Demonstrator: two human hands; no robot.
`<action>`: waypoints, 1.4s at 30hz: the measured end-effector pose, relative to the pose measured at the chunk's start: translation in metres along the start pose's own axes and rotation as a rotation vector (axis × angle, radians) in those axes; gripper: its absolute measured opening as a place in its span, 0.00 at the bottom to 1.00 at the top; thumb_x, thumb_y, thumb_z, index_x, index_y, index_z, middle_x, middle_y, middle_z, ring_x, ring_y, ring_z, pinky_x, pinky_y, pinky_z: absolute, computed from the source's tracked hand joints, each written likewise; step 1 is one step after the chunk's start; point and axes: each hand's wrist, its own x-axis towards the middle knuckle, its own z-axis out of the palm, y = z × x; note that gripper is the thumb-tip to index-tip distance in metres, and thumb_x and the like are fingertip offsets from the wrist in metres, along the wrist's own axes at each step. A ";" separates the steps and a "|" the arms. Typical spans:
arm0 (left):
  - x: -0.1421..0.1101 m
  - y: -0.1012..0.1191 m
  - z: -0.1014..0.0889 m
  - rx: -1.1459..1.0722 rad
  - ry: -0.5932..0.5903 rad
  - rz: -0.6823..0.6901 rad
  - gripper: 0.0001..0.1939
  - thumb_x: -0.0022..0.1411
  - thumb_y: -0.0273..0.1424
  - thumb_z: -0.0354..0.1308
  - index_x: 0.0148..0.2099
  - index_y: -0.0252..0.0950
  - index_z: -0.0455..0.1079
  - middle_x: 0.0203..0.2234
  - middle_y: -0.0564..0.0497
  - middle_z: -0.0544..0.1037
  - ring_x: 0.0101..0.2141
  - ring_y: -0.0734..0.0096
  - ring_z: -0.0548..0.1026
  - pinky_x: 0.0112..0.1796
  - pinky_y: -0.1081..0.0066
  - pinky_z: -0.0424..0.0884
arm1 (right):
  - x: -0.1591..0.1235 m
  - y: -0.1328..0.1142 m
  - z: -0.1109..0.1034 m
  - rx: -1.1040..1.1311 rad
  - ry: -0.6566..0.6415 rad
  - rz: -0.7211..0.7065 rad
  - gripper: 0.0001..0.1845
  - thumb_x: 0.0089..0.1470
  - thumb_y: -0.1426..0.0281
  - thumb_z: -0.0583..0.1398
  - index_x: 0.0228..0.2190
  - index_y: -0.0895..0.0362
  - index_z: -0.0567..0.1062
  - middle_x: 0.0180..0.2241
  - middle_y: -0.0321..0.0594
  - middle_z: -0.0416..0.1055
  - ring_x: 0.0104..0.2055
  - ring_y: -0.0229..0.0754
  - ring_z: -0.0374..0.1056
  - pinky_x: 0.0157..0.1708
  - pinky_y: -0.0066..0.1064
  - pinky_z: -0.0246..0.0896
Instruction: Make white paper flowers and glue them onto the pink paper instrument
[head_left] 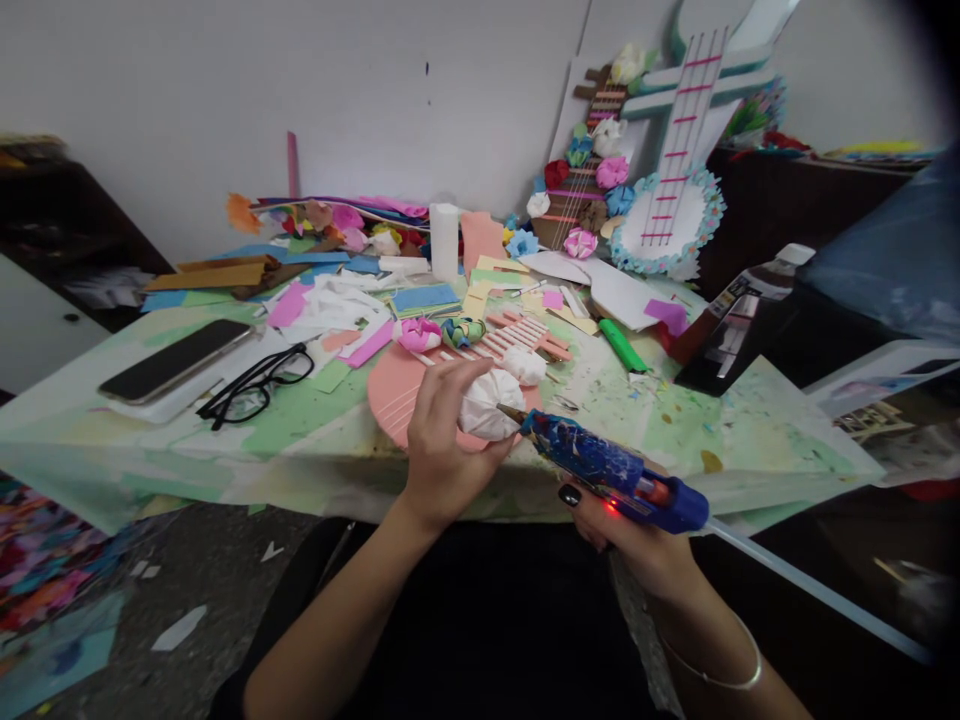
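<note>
My left hand [442, 440] is closed around a white paper flower [489, 405], holding it just above the table's front edge. In my right hand [630, 535] is a blue glue gun [600, 465], its red light lit and a long clear glue stick [810, 580] out of its back. The nozzle tip is at the white flower's surface; whether it touches I cannot tell. Behind my left hand lies a salmon-pink paper guitar [390, 390] with white strips. On it sit a pink paper flower [418, 333], a green-and-blue one [463, 331] and a smaller white one [524, 365].
A phone [176, 360] and black glasses [259, 385] lie on the left. A green marker [622, 345] and a dark bottle [742, 320] are on the right. Paper scraps [337, 305] cover the back, with decorated guitars [667, 210] against the wall.
</note>
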 end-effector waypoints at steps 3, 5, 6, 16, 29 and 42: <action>0.000 0.000 0.001 0.014 -0.011 0.011 0.27 0.50 0.26 0.67 0.53 0.38 0.66 0.45 0.46 0.73 0.47 0.59 0.72 0.48 0.62 0.71 | 0.002 -0.004 0.002 -0.022 -0.011 -0.042 0.03 0.55 0.68 0.64 0.32 0.53 0.74 0.15 0.28 0.60 0.16 0.31 0.54 0.19 0.27 0.52; 0.000 -0.001 0.001 0.022 -0.015 0.004 0.28 0.49 0.23 0.66 0.53 0.38 0.66 0.46 0.46 0.73 0.48 0.59 0.72 0.49 0.62 0.70 | 0.003 -0.007 0.003 -0.043 -0.034 -0.065 0.03 0.56 0.68 0.64 0.34 0.52 0.74 0.16 0.27 0.60 0.17 0.31 0.54 0.21 0.27 0.54; 0.000 -0.001 0.001 0.024 -0.018 -0.005 0.29 0.48 0.22 0.66 0.53 0.38 0.66 0.46 0.46 0.73 0.48 0.59 0.72 0.49 0.61 0.70 | 0.003 -0.008 0.003 -0.058 -0.046 -0.073 0.03 0.56 0.68 0.64 0.34 0.52 0.74 0.16 0.27 0.60 0.18 0.31 0.54 0.23 0.26 0.55; 0.003 -0.003 0.000 -0.064 -0.009 -0.097 0.27 0.48 0.24 0.67 0.52 0.37 0.68 0.44 0.46 0.72 0.47 0.59 0.71 0.47 0.61 0.71 | -0.003 -0.011 -0.004 -0.175 -0.015 -0.080 0.05 0.55 0.67 0.63 0.30 0.55 0.73 0.25 0.35 0.68 0.27 0.35 0.61 0.27 0.27 0.58; -0.002 0.000 0.003 -0.348 -0.067 -0.298 0.30 0.46 0.25 0.70 0.52 0.38 0.68 0.44 0.46 0.72 0.45 0.60 0.73 0.43 0.64 0.71 | -0.007 0.002 -0.007 -0.064 -0.009 -0.107 0.03 0.54 0.70 0.65 0.33 0.54 0.75 0.19 0.30 0.62 0.19 0.31 0.54 0.21 0.26 0.53; -0.002 0.007 0.001 -0.544 -0.116 -0.457 0.27 0.46 0.24 0.68 0.50 0.36 0.68 0.45 0.45 0.73 0.47 0.59 0.73 0.42 0.66 0.72 | 0.006 -0.001 0.004 -0.053 -0.020 -0.070 0.08 0.57 0.66 0.64 0.38 0.55 0.77 0.17 0.29 0.61 0.18 0.32 0.54 0.22 0.26 0.56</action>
